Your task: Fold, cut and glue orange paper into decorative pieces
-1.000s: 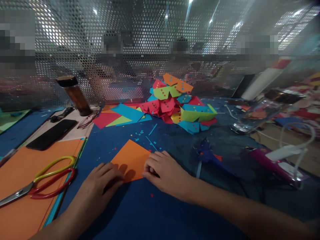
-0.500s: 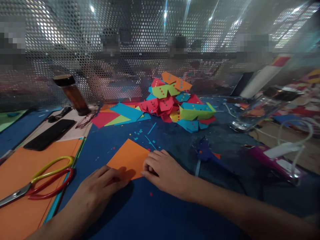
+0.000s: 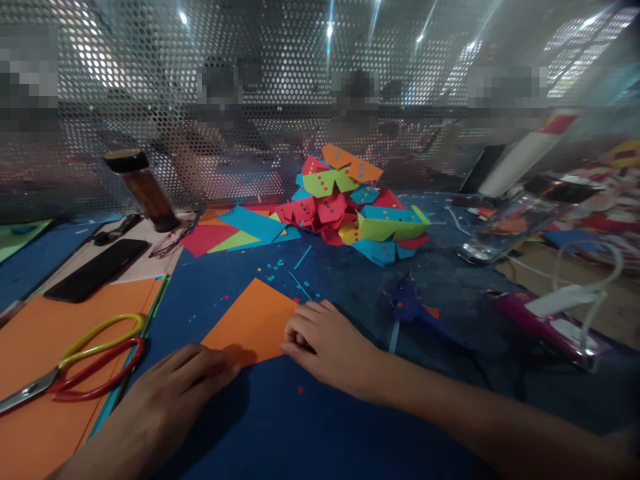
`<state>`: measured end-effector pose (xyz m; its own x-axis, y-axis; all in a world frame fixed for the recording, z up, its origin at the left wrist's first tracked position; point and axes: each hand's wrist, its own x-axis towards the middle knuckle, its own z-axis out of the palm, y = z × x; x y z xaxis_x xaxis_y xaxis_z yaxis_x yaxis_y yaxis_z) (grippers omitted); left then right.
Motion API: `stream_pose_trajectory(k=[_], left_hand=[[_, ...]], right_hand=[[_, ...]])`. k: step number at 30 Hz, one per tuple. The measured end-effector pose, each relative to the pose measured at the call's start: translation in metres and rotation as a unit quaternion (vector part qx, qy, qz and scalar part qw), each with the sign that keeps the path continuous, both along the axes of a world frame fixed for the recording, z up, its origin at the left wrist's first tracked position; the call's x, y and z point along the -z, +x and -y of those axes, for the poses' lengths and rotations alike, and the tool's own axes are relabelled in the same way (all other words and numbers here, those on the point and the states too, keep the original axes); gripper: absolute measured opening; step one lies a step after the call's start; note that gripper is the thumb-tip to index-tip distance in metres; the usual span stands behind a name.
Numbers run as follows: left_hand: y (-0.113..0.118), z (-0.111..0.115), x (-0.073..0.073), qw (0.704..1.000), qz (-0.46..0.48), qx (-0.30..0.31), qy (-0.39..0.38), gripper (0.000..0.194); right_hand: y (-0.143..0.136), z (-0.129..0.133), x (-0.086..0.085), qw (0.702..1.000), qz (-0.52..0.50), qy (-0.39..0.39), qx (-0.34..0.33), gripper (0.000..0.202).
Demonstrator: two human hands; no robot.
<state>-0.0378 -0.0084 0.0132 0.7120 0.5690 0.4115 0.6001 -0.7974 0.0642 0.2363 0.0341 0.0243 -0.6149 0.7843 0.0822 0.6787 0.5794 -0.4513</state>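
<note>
A piece of orange paper (image 3: 255,321) lies on the blue tabletop (image 3: 300,440) between my two hands. My left hand (image 3: 187,377) is closed at its near-left corner, thumb and fingers together there. At the paper's right edge, my right hand (image 3: 325,340) has its fingers curled and thumb tucked in, holding that side down. Small blue and red scraps (image 3: 275,270) are scattered just beyond the sheet. To the left, scissors with yellow and red handles (image 3: 97,360) rest on a stack of orange paper (image 3: 30,333).
Folded coloured paper pieces (image 3: 345,200) are heaped behind, beside flat sheets (image 3: 250,230). A blue glue gun (image 3: 413,303), a purple object with a white cable (image 3: 545,323) and a clear bottle (image 3: 520,220) stand right. A phone (image 3: 97,270) and a brown bottle (image 3: 150,193) are left.
My left hand has slid left and slightly toward me along the paper's near edge, uncovering more of the sheet. My right hand has stayed almost in place.
</note>
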Motion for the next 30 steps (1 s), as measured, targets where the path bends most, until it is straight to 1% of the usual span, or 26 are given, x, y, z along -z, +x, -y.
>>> stream_pose_trajectory(k=[4,9,12,16,18,19,20,21,22,23,25,30], left_hand=[[-0.009,0.002,0.003,0.999,-0.03,-0.006,0.014,0.04],[-0.016,0.004,-0.001,0.997,-0.056,-0.001,0.049,0.04],[-0.02,0.006,0.0,0.996,-0.076,-0.005,0.055,0.046],[-0.032,0.009,0.007,0.996,-0.073,-0.009,0.051,0.05],[-0.04,0.011,0.012,0.995,-0.087,-0.01,0.039,0.053],[-0.044,0.012,0.015,0.995,-0.09,-0.024,0.036,0.054],[-0.048,0.014,0.017,0.994,-0.101,-0.018,0.03,0.056],[-0.052,0.016,0.02,0.995,-0.092,-0.014,0.035,0.056],[-0.055,0.018,0.023,0.996,-0.086,-0.019,0.033,0.057],[-0.057,0.021,0.025,0.995,-0.074,-0.059,0.021,0.058],[-0.06,0.026,0.029,0.994,-0.053,-0.096,0.015,0.059],[-0.062,0.035,0.03,0.989,-0.07,-0.129,0.023,0.057]], right_hand=[[0.0,0.0,-0.001,1.0,-0.005,-0.004,0.001,0.017],[0.0,0.001,-0.003,1.0,0.001,-0.01,0.004,0.017],[-0.001,0.0,-0.003,1.0,-0.001,-0.012,0.007,0.017],[-0.001,0.0,-0.002,1.0,-0.001,-0.011,0.008,0.017],[-0.001,0.0,-0.002,1.0,0.0,-0.011,0.006,0.016],[-0.001,0.0,-0.001,1.0,0.001,-0.011,0.007,0.016],[-0.001,0.0,-0.001,1.0,0.001,-0.011,0.008,0.016],[-0.001,0.0,-0.001,1.0,0.001,-0.01,0.008,0.016],[0.0,0.0,-0.001,1.0,0.002,-0.009,0.008,0.016],[0.0,0.0,-0.001,1.0,0.003,-0.007,0.008,0.016],[-0.001,0.0,-0.002,1.0,0.007,-0.007,0.008,0.016],[-0.001,0.0,-0.002,1.0,0.012,-0.005,0.009,0.015]])
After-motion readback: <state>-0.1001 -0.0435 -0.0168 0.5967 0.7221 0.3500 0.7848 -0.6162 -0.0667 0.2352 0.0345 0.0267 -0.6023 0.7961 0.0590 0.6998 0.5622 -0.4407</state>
